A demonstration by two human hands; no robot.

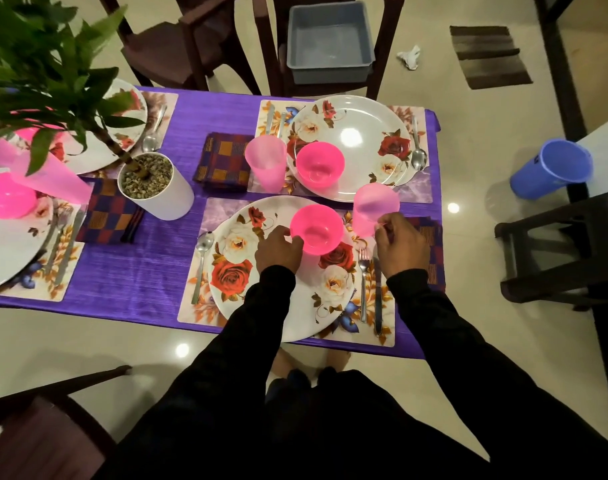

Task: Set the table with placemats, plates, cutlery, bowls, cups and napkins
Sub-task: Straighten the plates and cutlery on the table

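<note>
Both arms reach forward over the bench, palms down. The left hand (278, 252) curls its fingers (294, 242) against the side of the pink bowl (317, 229) on the near plate (247, 271). The right hand (401, 245) pinches the pink cup (373, 209), which stands just beyond its fingers.

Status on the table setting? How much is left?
Nearly done. Far setting looks complete: plate on its placemat with bowl, cup, cutlery and napkin. In hand: left hand grips the near pink bowl on the near plate; right hand touches the near pink cup. Spoon, fork and knife are laid. Left: likely only final positioning; the leftmost settings are partly hidden by the plant.
</note>
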